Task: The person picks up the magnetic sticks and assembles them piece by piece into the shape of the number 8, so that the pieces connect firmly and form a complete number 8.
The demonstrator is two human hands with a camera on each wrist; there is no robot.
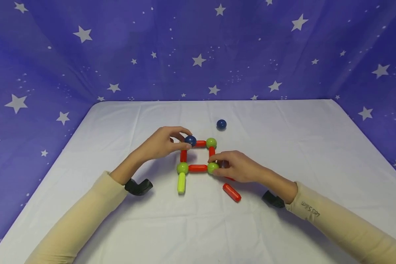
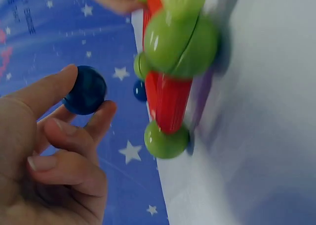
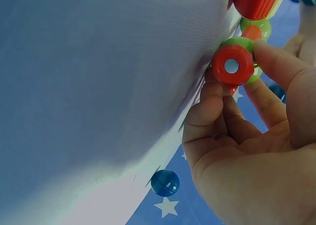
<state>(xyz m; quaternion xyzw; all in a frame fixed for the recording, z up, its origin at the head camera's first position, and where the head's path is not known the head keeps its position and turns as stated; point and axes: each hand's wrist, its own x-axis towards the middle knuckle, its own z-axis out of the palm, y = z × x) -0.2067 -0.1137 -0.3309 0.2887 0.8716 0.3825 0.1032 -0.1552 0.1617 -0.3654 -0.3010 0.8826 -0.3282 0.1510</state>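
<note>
A square of red magnetic rods (image 1: 198, 168) joined by green balls (image 1: 182, 168) lies on the table. My left hand (image 1: 166, 142) pinches a dark blue ball (image 2: 86, 90) between thumb and fingers, held above the square's far left corner. In the left wrist view this ball is apart from the frame, and a green ball (image 2: 167, 140) sits at that corner. At the near right corner my right hand (image 1: 239, 167) pinches the green ball (image 1: 212, 168). A red rod (image 3: 231, 66) with a silvery end sticks out from that ball, mostly hidden by the hand in the head view.
A yellow-green rod (image 1: 182, 183) extends toward me from the near left ball. One loose red rod (image 1: 232, 192) lies in front of the right hand. Farther back rests a second blue ball (image 1: 221, 124). White cloth covers the table (image 1: 198, 227); a starry purple curtain (image 1: 171, 47) stands behind.
</note>
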